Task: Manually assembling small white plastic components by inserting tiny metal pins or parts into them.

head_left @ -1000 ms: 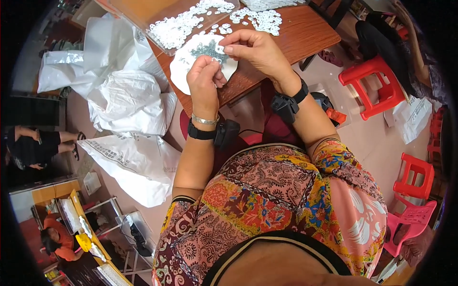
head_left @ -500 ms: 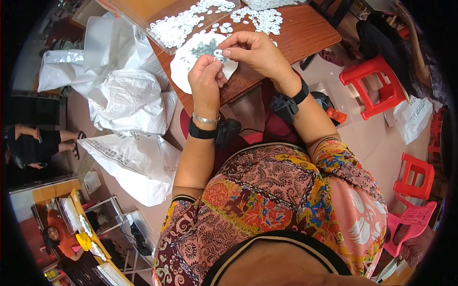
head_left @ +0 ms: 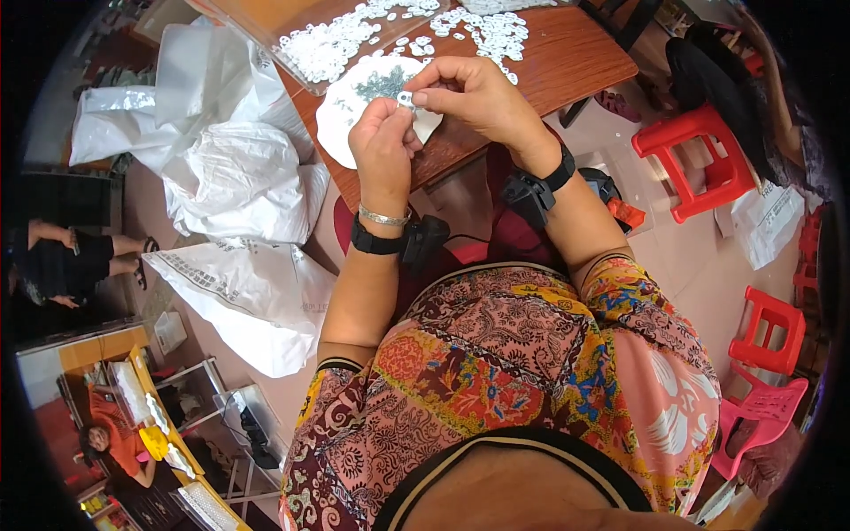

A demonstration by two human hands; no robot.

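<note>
My left hand (head_left: 382, 142) and my right hand (head_left: 467, 96) meet over the near edge of a brown wooden table (head_left: 567, 55). Between the fingertips of both hands sits a small white round part (head_left: 405, 98). Just beyond the hands lies a white plate (head_left: 341, 111) holding a heap of small dark metal pieces (head_left: 382, 84). Farther back, several loose white round parts (head_left: 496, 31) are scattered over the tabletop, and more fill a clear tray (head_left: 323, 53). Both wrists wear black bands.
White plastic sacks (head_left: 230, 177) are piled on the floor at my left, beside the table. Red plastic stools (head_left: 699, 159) stand at the right, with a pink one (head_left: 766, 411) lower down. Other people sit at the far left and lower left.
The hands stay close together over the plate; the fingers shifted slightly on the small white part.
</note>
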